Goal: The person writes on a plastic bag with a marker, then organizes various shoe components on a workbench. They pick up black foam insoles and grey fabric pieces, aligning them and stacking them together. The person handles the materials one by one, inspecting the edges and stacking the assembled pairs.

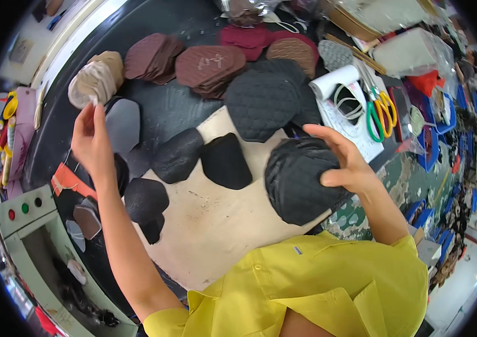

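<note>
My right hand (350, 165) grips the right side of a thick stack of black quilted fabric pieces (294, 182), thumb on top and fingers round the far edge. My left hand (93, 137) is raised at the far left with its fingertips pinched together. Something small and whitish shows at those tips, in front of a stack of beige fabric pieces (93, 81); whether it belongs to the stack I cannot tell. Between my arms, loose black pieces (177, 155) lie partly on a beige board (210, 224). Another black quilted stack (263, 104) sits just beyond the held one.
Brown quilted stacks (210, 66) and maroon pieces (244, 39) line the far side of the black table. Scissors with green and yellow handles (381, 115) lie on papers at the right. A grey machine box with buttons (28, 208) stands at the left, beside an orange strip (70, 180).
</note>
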A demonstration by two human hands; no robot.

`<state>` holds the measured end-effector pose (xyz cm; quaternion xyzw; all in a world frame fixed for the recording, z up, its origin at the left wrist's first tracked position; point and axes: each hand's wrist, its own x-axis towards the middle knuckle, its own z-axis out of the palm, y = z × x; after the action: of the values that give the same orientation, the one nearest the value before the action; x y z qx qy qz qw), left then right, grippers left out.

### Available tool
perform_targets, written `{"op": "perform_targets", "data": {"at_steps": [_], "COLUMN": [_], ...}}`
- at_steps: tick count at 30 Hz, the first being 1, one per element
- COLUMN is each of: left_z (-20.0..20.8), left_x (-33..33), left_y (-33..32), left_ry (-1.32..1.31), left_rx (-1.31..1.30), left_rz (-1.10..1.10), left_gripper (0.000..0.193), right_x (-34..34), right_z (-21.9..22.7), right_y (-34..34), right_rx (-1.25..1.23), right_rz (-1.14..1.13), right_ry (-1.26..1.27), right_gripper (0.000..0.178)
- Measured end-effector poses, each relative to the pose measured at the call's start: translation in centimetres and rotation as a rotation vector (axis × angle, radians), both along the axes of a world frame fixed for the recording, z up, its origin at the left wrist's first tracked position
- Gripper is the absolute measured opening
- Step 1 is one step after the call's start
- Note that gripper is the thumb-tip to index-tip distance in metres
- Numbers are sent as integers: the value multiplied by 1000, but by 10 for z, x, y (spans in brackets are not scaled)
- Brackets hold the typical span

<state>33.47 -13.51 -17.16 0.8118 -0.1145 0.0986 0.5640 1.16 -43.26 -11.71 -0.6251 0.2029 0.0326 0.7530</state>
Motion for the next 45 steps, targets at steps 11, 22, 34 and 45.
{"op": "perform_targets", "data": {"at_steps": [11, 22, 34, 45], "left_z": [-10, -32, -19, 58], "left_x": [54, 35, 46, 46], "left_y": [-37, -50, -28, 33], "left_ry": [-552, -450, -353, 79], "left_rx": [736, 813, 393, -436], "left_rz": [461, 260, -17, -17], "left_gripper": [49, 47, 41, 32], "right_x": [4, 170, 428, 383], "right_z": [3, 77, -35, 71], "right_y": [5, 34, 98, 140], "right_rx": [-799, -1196, -1243, -1198], "right_rz": [232, 329, 96, 248], "right_ry": [76, -440, -456, -919], "right_gripper": [60, 20, 24, 18]}}
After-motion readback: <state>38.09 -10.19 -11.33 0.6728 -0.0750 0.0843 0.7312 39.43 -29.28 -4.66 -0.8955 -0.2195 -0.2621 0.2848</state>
